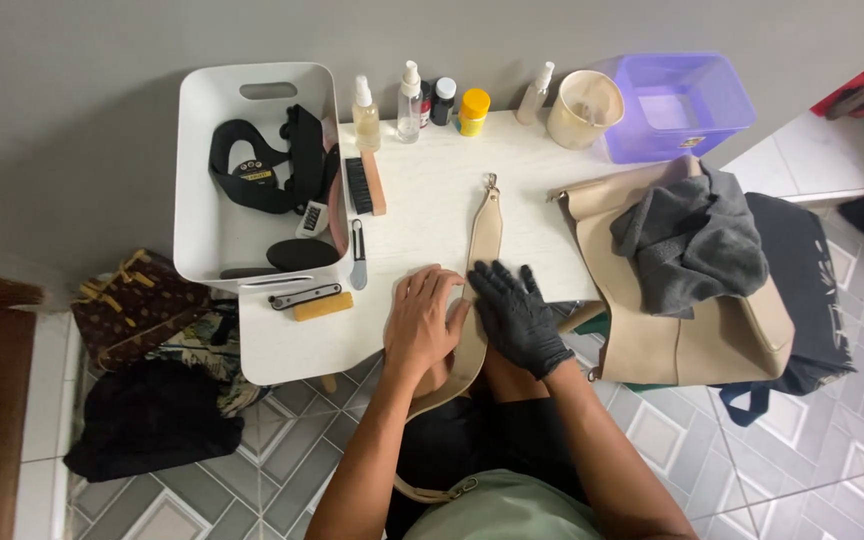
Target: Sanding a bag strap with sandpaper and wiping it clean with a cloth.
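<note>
Both hands pressed flat, fingers spread, on beige strap [482, 245]: bare left hand [422, 322] beside it, gloved right hand [518, 315] over it. Strap stretched along white table [422, 190], lower end draped off near edge.

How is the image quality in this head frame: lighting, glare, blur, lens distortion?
Head view: soft, even light, with no harsh glare on the white table; only faint shadows under the left hand and the gloved right hand. Both hands and the beige strap look sharp, with no motion blur. Wide-angle distortion bends the white bin and floor tiles near the edges.
</note>
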